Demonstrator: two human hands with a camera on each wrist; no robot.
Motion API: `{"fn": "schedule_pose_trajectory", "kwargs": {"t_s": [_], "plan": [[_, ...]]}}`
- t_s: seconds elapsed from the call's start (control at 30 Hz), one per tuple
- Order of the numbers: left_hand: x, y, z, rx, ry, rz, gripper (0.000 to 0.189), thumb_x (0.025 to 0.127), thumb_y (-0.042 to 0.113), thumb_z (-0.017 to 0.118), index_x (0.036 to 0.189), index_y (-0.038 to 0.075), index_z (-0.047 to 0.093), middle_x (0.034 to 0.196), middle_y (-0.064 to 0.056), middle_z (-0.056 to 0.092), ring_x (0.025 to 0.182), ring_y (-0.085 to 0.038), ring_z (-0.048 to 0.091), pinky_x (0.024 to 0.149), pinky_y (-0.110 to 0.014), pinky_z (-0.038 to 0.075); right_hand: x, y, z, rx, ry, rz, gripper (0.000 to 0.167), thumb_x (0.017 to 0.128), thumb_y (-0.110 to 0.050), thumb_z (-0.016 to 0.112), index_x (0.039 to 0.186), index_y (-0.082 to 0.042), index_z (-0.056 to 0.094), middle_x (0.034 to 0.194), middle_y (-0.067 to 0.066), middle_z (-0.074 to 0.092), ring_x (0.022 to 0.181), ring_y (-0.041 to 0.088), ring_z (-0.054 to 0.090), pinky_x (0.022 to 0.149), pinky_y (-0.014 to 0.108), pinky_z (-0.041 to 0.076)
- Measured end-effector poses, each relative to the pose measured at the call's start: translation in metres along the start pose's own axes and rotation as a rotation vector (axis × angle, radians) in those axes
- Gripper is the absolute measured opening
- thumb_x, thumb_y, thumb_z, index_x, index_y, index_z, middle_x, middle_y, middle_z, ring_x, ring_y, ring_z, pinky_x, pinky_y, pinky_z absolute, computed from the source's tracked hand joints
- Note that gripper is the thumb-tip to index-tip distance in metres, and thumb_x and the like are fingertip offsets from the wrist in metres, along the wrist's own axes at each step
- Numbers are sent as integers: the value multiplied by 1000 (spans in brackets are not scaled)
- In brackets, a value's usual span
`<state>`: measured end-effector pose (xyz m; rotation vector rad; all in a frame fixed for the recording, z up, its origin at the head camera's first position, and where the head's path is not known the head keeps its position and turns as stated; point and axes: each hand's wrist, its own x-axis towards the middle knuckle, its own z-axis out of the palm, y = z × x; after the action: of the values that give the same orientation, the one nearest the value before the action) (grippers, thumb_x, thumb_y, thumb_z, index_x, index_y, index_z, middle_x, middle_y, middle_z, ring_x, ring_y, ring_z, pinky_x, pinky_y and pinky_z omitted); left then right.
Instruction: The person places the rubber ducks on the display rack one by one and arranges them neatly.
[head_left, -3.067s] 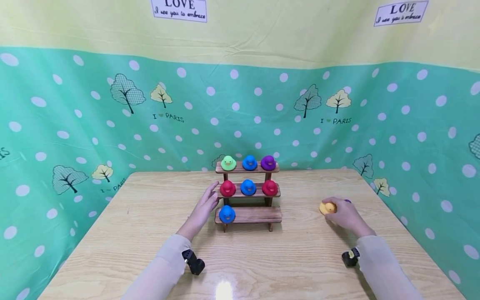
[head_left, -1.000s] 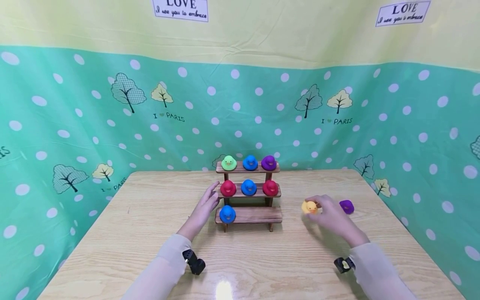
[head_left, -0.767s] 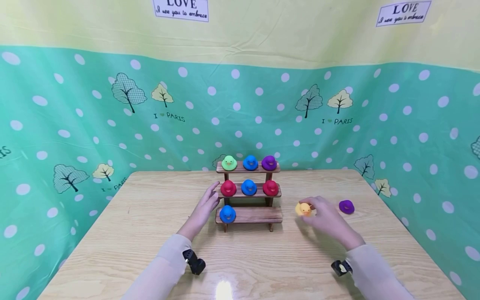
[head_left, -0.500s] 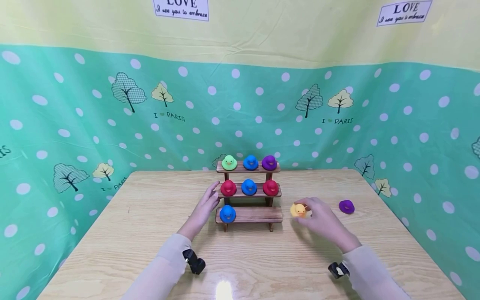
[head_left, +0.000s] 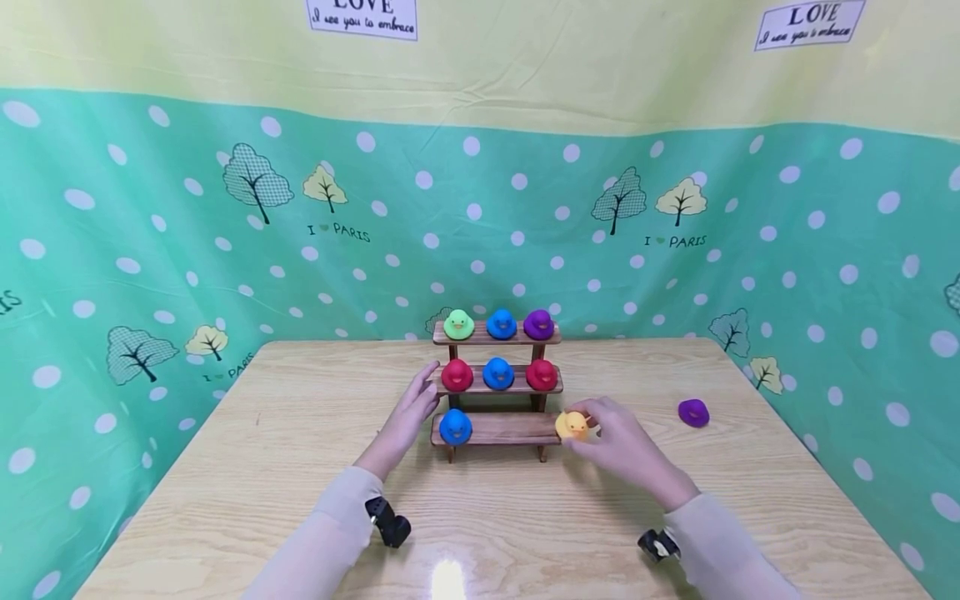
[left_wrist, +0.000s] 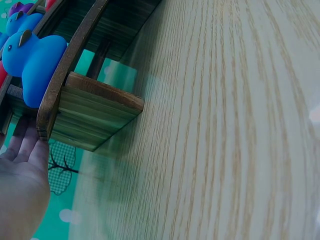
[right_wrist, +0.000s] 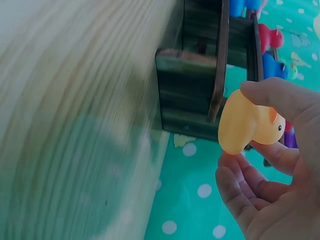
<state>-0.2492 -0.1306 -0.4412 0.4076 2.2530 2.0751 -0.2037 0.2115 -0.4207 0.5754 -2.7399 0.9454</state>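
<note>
My right hand (head_left: 618, 442) pinches a yellow rubber duck (head_left: 572, 426) between thumb and fingers, at the right end of the bottom shelf of a three-tier wooden stand (head_left: 510, 429). In the right wrist view the yellow duck (right_wrist: 242, 122) is beside the shelf's end; whether it touches the wood I cannot tell. My left hand (head_left: 407, 415) has straight fingers at the stand's left side, by the middle shelf. A blue duck (head_left: 455, 427) sits at the left of the bottom shelf. Above it, the middle shelf carries a red duck (head_left: 457, 376), a blue one and another red one.
Green, blue and purple ducks stand on the top shelf (head_left: 480, 333). A purple duck (head_left: 693, 412) lies on the table (head_left: 300, 467) to the right. Behind the table hangs a green dotted curtain (head_left: 375, 233).
The yellow duck, gripped in my right hand, has come leftward from beside the purple duck on the table's right to the bottom shelf's right end. My left hand has stayed in place.
</note>
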Motion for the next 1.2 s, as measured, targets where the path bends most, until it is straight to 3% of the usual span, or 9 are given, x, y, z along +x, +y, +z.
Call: {"fn": "schedule_pose_trajectory", "kwargs": {"t_s": [0.3, 0.67, 1.2], "plan": [[1, -1, 0, 1, -3, -13, 52, 111, 25, 34, 159, 9, 23, 161, -23, 19, 146, -39, 27, 119, -46, 27, 7, -17, 19, 51, -9, -30, 37, 83, -24, 84, 115, -14, 70, 103, -3, 60, 93, 14, 57, 81, 36, 57], [1, -1, 0, -2, -3, -6, 52, 111, 25, 34, 159, 9, 23, 161, -24, 20, 146, -40, 26, 119, -47, 27, 18, -38, 39, 99, 16, -67, 36, 82, -27, 86, 113, -17, 69, 99, -8, 58, 88, 13, 52, 73, 25, 52], [0, -2, -1, -7, -4, -4, 52, 111, 25, 34, 159, 8, 22, 161, -23, 20, 146, -39, 26, 119, -47, 27, 30, -58, 58, 60, 4, -75, 37, 83, -27, 85, 113, -14, 69, 99, -7, 59, 86, 11, 54, 72, 23, 53]]}}
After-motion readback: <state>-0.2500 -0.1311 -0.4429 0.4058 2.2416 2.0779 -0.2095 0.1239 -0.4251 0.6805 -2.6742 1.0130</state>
